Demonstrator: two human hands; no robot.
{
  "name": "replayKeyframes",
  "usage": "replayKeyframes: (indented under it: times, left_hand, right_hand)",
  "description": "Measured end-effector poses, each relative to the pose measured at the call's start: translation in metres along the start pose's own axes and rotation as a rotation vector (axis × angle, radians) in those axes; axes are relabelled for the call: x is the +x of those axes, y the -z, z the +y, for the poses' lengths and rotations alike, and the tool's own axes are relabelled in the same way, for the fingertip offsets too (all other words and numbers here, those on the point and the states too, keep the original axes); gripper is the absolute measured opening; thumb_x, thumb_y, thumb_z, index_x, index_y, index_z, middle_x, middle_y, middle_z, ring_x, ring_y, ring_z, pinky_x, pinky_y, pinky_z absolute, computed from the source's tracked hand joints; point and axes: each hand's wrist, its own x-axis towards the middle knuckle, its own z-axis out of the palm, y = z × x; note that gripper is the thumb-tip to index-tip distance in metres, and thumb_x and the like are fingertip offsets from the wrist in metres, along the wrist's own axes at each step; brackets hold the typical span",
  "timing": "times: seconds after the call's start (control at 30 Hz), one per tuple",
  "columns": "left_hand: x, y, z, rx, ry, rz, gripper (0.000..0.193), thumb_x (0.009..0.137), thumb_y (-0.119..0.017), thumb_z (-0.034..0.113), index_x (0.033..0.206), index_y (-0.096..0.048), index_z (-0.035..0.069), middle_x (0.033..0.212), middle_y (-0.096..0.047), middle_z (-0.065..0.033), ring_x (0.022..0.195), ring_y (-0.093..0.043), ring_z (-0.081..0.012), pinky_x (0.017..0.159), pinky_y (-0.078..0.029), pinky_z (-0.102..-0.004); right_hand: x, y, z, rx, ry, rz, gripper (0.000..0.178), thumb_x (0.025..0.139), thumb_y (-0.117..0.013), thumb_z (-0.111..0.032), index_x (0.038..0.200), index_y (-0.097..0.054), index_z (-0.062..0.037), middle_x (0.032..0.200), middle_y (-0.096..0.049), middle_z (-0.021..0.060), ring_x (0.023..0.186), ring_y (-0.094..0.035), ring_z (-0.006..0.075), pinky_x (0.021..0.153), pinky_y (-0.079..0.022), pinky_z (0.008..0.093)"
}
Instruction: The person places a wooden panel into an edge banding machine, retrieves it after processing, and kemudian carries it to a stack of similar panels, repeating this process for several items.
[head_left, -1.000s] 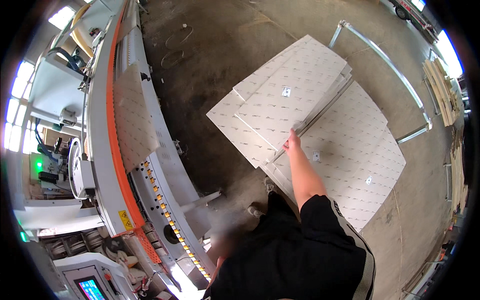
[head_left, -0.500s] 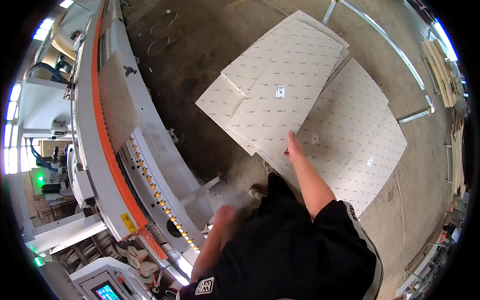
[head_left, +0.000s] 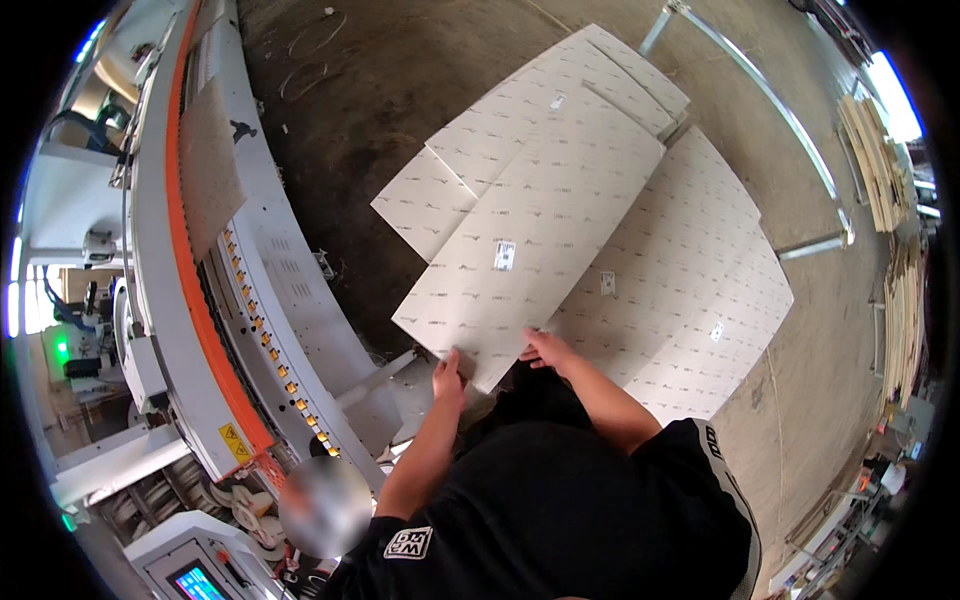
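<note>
My left hand (head_left: 449, 376) grips the near left edge of a long pale board (head_left: 560, 215), thumb on top and fingers under it. On the board's right edge, near the same end, my right hand (head_left: 545, 350) holds on with its thumb above. The board has faint repeated print and a white label (head_left: 505, 255). It lies over a stack of similar boards (head_left: 425, 205), its near end reaching past them towards my body. To its right spreads another pile of pale boards (head_left: 690, 260) with small labels.
Along my left runs a long grey-white machine (head_left: 290, 270) with an orange strip (head_left: 190, 220) and a row of yellow rollers (head_left: 265, 340). A control panel with a lit screen (head_left: 195, 580) stands at lower left. Beyond the boards is a metal frame (head_left: 790, 110); wooden panels (head_left: 880, 160) lean at far right.
The top board has slid towards me and left, its near end now past the stack. My left hand has come up from beside my body and taken hold of its edge.
</note>
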Motion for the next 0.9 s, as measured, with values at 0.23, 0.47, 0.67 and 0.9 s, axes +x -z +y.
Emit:
replayKeyframes:
  times: [0.23,0.47,0.67,0.9]
  left_hand:
    - [-0.068,0.088,-0.008,-0.199,-0.138,0.307,0.04,0.097,-0.06,0.039,0.115,-0.061,0.003,0.096,-0.063,-0.0037,0.087,-0.059,-0.0147,0.077,-0.049,-0.0324]
    - [-0.157,0.157,-0.034,-0.301,-0.354,0.653,0.04,0.097,-0.058,0.038,0.107,-0.065,0.0,0.097,-0.064,-0.0058,0.089,-0.057,-0.0172,0.082,-0.047,-0.0335]
    - [-0.224,0.236,-0.134,-0.548,-0.482,0.822,0.032,0.098,-0.056,0.029,0.099,-0.067,-0.002,0.086,-0.067,-0.0038,0.075,-0.06,-0.0134,0.073,-0.048,-0.0289]
    - [-0.325,0.331,-0.284,-0.891,-0.57,1.057,0.033,0.098,-0.056,0.029,0.095,-0.068,-0.001,0.086,-0.065,-0.0017,0.076,-0.057,-0.011,0.072,-0.046,-0.0275]
  right_hand:
    - [0.035,0.106,-0.069,0.438,0.286,0.31,0.054,0.095,-0.052,-0.058,0.119,-0.06,-0.0107,0.105,-0.068,0.0029,0.085,-0.064,0.0166,0.077,-0.052,0.0322]
    - [0.035,0.082,-0.1,0.531,0.354,0.436,0.062,0.099,-0.045,-0.054,0.142,-0.044,-0.0091,0.141,-0.052,0.0088,0.123,-0.054,0.028,0.099,-0.048,0.0454]
    - [0.005,-0.027,-0.055,0.383,0.373,0.227,0.069,0.101,-0.04,-0.056,0.15,-0.033,-0.0073,0.152,-0.041,0.0096,0.135,-0.043,0.0309,0.11,-0.038,0.0483]
    - [-0.025,-0.168,0.023,0.194,0.347,-0.148,0.067,0.099,-0.051,-0.052,0.145,-0.038,-0.0054,0.144,-0.049,0.0096,0.128,-0.05,0.0279,0.106,-0.042,0.0444]
